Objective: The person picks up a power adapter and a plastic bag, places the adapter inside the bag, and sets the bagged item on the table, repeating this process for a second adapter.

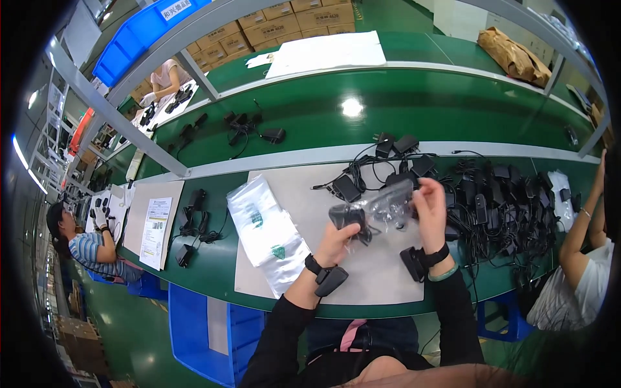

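Observation:
My left hand (336,242) is closed around a black power adapter (344,216) with its bundled cable, over the beige work mat (381,278). A clear plastic bag (390,202) stretches from the adapter to my right hand (429,202), whose fingers pinch its far end. The adapter appears to lie inside the bag, though the crumpled film makes this hard to tell. Left of my hands, a stack of flat clear bags (265,233) with green marks rests partly on the mat. Each wrist wears a black strapped device.
A large pile of black adapters (495,200) with tangled cables lies on the right; more adapters (348,186) sit beyond my hands. A printed sheet (156,229) and a few adapters (197,216) are left. A metal shelf rail (388,150) crosses behind. Co-workers (97,236) sit either side.

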A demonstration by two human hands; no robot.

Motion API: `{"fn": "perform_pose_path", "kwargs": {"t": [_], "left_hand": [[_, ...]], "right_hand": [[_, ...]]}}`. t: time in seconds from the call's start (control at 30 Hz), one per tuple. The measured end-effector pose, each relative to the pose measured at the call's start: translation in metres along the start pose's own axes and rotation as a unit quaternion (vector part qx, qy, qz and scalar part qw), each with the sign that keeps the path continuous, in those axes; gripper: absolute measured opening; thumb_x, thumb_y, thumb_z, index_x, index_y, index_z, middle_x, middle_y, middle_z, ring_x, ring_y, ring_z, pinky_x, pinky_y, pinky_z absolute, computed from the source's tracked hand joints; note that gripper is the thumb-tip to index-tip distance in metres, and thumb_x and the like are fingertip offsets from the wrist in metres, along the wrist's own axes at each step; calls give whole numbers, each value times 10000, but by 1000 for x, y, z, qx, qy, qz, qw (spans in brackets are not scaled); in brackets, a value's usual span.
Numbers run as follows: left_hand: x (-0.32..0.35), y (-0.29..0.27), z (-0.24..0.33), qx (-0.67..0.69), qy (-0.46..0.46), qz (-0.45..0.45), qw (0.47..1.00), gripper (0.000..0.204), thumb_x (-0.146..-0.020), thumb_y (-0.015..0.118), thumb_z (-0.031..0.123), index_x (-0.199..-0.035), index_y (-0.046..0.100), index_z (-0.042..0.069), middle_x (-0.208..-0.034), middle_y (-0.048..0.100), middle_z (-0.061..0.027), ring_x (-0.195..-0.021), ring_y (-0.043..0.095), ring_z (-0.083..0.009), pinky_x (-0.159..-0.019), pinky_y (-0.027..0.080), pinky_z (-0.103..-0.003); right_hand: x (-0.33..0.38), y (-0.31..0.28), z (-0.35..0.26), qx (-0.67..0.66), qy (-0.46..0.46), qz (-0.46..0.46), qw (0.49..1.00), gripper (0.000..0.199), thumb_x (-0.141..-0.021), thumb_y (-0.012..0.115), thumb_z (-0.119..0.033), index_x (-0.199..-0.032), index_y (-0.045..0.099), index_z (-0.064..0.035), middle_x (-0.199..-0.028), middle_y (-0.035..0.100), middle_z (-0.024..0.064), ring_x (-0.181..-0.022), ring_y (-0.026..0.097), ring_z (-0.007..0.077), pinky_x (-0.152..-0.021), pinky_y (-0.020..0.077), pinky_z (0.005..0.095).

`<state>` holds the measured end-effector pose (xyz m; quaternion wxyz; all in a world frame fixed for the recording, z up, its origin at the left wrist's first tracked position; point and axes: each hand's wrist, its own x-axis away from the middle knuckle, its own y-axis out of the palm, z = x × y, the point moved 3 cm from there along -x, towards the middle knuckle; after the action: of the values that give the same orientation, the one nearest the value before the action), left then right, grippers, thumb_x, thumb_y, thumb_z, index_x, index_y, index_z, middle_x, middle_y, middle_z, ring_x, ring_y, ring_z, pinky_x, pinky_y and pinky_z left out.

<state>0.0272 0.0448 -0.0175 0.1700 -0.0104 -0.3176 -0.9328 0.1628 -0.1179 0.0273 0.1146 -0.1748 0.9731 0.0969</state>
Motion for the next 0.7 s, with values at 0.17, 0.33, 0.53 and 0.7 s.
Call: {"fn": "perform_pose_path", "kwargs": {"t": [0.17, 0.33, 0.53, 0.7], "left_hand": [[-1, 8, -2, -26, 70, 59, 995, 391, -784, 671, 140, -1113, 505, 11, -991, 604, -38, -876, 587, -137, -811, 472, -274], [2, 9, -5, -52, 81, 39, 995, 489, -791, 674, 173, -1197, 451, 13, -1092, 565, -61, -926, 562, -129, -820, 460, -266], [1, 15, 8, -134, 169, -43, 976, 631, -821, 637, 314, -1308, 333, 51, -1220, 462, -88, -1065, 503, -160, -926, 404, -322], [2, 23, 23, -18, 280, 30, 959, 536, -896, 511, 395, -1284, 349, 63, -1232, 421, -95, -1105, 464, -181, -947, 364, -346]], "right_hand": [[27, 36, -37, 178, -161, -188, 952, 233, -823, 598, -41, -1042, 548, 22, -1016, 545, 100, -845, 543, 117, -762, 447, 236], [44, 54, -15, 201, -162, -259, 931, 407, -782, 658, -84, -1139, 495, 27, -1095, 546, 146, -945, 565, 171, -814, 455, 278], [56, 60, -1, 100, 88, -293, 947, 538, -742, 723, -175, -1186, 481, 10, -1050, 595, 117, -926, 589, 183, -800, 463, 283], [35, 71, -7, -8, 223, -323, 920, 530, -740, 726, -159, -1189, 490, -8, -1034, 605, 58, -914, 576, 143, -813, 455, 271]]}}
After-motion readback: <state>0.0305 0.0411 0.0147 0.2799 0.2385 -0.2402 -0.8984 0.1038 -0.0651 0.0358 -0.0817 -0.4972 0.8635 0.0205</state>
